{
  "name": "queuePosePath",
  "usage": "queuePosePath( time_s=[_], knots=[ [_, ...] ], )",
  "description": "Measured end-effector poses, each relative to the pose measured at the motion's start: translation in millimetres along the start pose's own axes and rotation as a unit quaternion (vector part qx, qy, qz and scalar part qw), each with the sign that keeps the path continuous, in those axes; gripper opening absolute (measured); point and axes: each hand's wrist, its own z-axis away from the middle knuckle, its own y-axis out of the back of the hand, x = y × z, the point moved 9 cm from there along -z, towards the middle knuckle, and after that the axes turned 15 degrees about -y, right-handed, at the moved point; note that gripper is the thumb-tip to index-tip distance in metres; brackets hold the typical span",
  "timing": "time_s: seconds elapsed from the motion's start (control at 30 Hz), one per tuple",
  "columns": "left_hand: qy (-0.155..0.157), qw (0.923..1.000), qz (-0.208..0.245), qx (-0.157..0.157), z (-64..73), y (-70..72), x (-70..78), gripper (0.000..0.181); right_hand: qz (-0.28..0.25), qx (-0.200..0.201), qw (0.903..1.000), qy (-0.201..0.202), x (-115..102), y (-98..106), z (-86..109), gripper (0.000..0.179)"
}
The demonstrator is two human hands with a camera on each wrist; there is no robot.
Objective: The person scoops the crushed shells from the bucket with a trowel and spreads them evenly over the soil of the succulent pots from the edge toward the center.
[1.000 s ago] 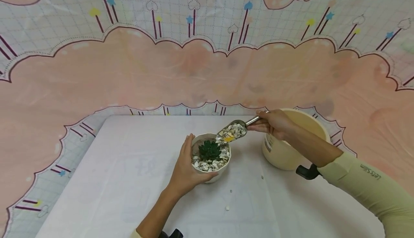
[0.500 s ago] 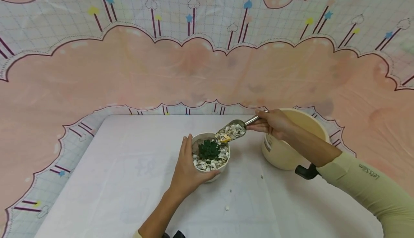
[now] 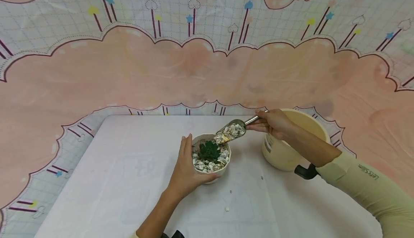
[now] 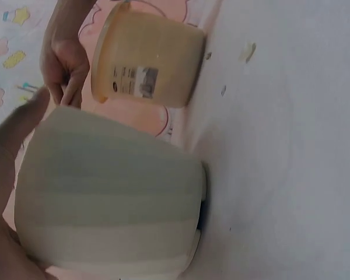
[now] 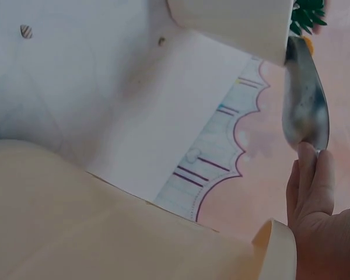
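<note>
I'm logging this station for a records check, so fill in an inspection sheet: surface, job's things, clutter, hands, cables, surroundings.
Surface: white tabletop, faintly creased.
Job's things: white pot upright, holding a green succulent and pale chips; metal scoop loaded with similar chips, its tip over the pot's rim (contact unclear); cream bucket standing to the pot's right, contents not visible.
Clutter: a few loose bits on the tabletop, near the pot and bucket.
Hands: left hand holds the pot's side; right hand grips the scoop's handle.
Cables: nothing seen.
Surroundings: pink-and-white patterned backdrop behind the tabletop.
</note>
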Motion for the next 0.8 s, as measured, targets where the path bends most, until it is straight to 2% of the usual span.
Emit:
queuePosePath(
  time_s=[0.2, 0.5, 0.67, 0.8],
  knots=[
    [-0.004, 0.9994, -0.029, 0.021, 0.1, -0.8, -1.4, 0.139, 0.008, 0.002, 1.0000, 0.004, -1.9, 1.6, 2.9, 0.025],
    [-0.025, 0.9996, 0.005, 0.008, -3.1, 0.2, -6.4, 0.136, 0.011, 0.002, 0.9999, 0.009, -2.9, 6.2, 3.6, 0.026],
    [-0.018, 0.9998, 0.004, -0.003, -6.0, 1.6, -5.7, 0.136, 0.013, -0.003, 0.9997, 0.019, -4.5, 6.5, 2.7, 0.027],
    [0.003, 0.9999, -0.011, 0.004, -5.5, 2.9, -3.7, 0.140, 0.020, -0.003, 0.9994, 0.027, -6.3, 6.2, 3.3, 0.028]
  ],
)
